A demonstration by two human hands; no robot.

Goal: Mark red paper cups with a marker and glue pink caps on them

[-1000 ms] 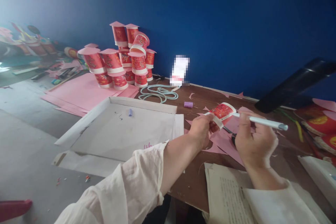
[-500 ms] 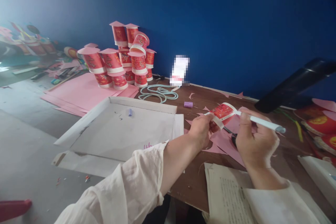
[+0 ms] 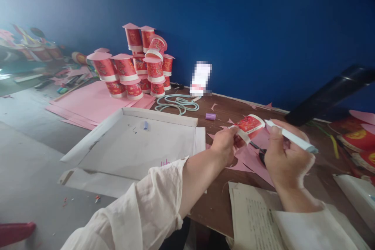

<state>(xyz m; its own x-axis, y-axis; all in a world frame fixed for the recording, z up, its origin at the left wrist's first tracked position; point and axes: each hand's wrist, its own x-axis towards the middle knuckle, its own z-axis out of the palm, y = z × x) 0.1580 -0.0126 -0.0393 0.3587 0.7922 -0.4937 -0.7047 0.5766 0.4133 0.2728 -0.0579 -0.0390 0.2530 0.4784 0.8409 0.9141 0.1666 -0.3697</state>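
My left hand (image 3: 224, 145) is closed on a red paper cup (image 3: 249, 125) with a white rim, held tilted on its side above the brown table (image 3: 216, 199). My right hand (image 3: 285, 156) grips a white pen (image 3: 291, 136), its tip pointing at the cup's rim. Pink paper sheets (image 3: 252, 158) lie under both hands, with dark scissors (image 3: 260, 152) partly hidden between them.
A stack of red cups with pink paper lids (image 3: 137, 66) stands at the back left on pink sheets (image 3: 93, 103). A flat white cardboard tray (image 3: 137, 144), a coiled green cord (image 3: 177, 103), a small purple cap (image 3: 210, 116), an open book (image 3: 254, 218) and a black cylinder (image 3: 331, 93) surround me.
My right hand has tilted the pen, its tip shifting slightly right of the cup's rim and its far end dropping. The left hand and cup stay nearly still.
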